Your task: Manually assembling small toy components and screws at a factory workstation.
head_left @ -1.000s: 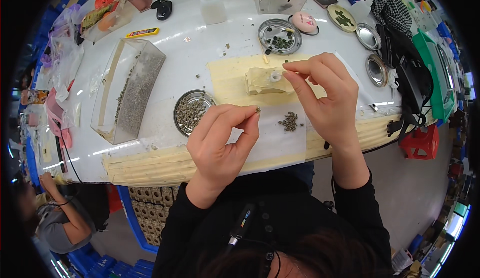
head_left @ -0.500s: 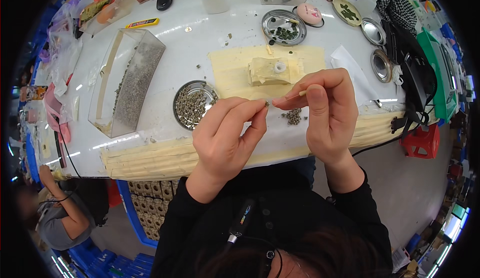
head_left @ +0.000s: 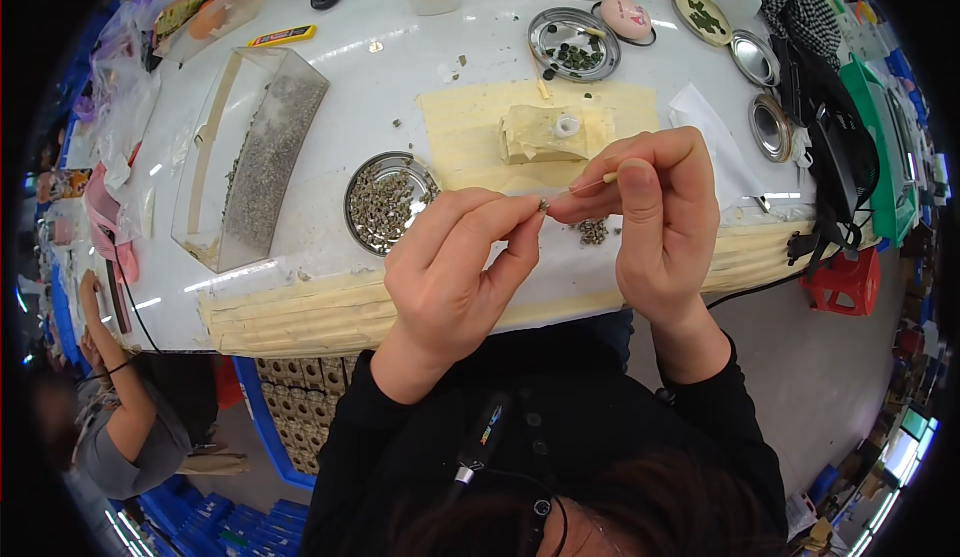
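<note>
A tiny grey part (head_left: pixel 543 203) was pinched in the left hand (head_left: pixel 455 277) above the table (head_left: pixel 400 77), at five o'clock from the round metal dish (head_left: pixel 385 202), seemingly so the thin stick (head_left: pixel 595 183) gripped by the right hand (head_left: pixel 655 222) could reach it.

Black long sleeves (head_left: pixel 720 397) cover both forearms; hands bare, ungloved.

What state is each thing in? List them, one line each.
left hand: raised, fingertips pinching a tiny dark piece
right hand: raised, pinching a thin stick
round metal dish: full of small grey parts
clear tray: holds grey bits
small loose pile: lying on the table
far metal dish: holds dark bits
</note>
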Available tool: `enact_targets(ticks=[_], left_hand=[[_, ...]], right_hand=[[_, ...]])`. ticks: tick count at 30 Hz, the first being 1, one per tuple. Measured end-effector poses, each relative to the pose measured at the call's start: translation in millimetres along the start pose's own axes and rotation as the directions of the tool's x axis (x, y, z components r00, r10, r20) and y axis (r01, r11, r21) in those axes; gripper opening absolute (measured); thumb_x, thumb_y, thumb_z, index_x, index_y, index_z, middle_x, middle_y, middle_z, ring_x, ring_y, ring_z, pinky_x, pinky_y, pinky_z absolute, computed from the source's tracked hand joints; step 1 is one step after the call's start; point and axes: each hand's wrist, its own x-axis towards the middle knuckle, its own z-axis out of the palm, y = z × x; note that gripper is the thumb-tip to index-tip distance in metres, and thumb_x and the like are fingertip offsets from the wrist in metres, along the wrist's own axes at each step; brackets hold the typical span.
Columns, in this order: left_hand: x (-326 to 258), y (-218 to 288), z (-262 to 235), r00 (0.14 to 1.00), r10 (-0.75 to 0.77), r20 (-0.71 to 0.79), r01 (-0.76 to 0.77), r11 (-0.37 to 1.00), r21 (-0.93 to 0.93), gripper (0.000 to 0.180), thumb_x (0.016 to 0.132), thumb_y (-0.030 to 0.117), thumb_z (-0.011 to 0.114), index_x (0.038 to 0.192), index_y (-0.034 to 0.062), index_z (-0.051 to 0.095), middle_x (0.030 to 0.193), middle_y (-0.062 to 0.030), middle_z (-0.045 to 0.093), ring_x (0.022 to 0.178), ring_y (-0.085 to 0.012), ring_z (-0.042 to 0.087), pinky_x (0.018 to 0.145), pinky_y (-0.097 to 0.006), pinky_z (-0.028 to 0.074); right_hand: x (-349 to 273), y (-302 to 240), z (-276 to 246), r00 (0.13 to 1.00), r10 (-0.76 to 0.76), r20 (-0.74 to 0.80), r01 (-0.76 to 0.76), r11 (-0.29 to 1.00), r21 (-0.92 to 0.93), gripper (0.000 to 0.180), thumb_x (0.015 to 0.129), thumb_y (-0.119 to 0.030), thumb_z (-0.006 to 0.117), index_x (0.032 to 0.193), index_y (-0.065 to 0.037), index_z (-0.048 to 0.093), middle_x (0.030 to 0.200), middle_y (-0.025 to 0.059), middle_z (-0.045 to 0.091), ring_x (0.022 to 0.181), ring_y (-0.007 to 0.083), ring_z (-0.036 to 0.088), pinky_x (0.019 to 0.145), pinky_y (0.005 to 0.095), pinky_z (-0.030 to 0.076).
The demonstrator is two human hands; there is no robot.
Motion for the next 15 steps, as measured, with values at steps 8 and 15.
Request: enact_targets(ticks=[8, 15], left_hand=[[0.1, -1.4, -0.5, 1.0, 0.007, 0.001, -0.007, 1.0, -0.007, 0.02, 0.071, -0.006, 0.077, 0.088, 0.0, 0.069, 0.078, -0.0086, 0.065, 0.063, -0.0187, 0.064, 0.053, -0.027, 0.05], [0.4, -1.0, -2.2, 0.999, -0.031, 0.023, 0.032, 0.999, -0.029, 0.019, 0.072, -0.006, 0.076, 0.088, -0.0004, 0.069, 0.077, -0.0083, 0.064, 0.062, -0.0171, 0.063, 0.053, -0.026, 0.05]], right_hand=[[0.1, 0.5, 0.2, 1.0, 0.004, 0.019, -0.005, 0.999, 0.038, 0.017, 0.102, -0.012, 0.046, 0.099, 0.005, 0.045, 0.085, 0.0098, 0.061, 0.078, 0.0162, 0.07, 0.068, 0.0253, 0.06], [-0.5, -0.6, -0.3, 0.999, 0.005, 0.051, -0.004, 0.999, -0.037, 0.018, 0.104, -0.015, 0.04, 0.1, 0.003, 0.042, 0.087, 0.0116, 0.061, 0.075, 0.0174, 0.07, 0.068, 0.0263, 0.059]])
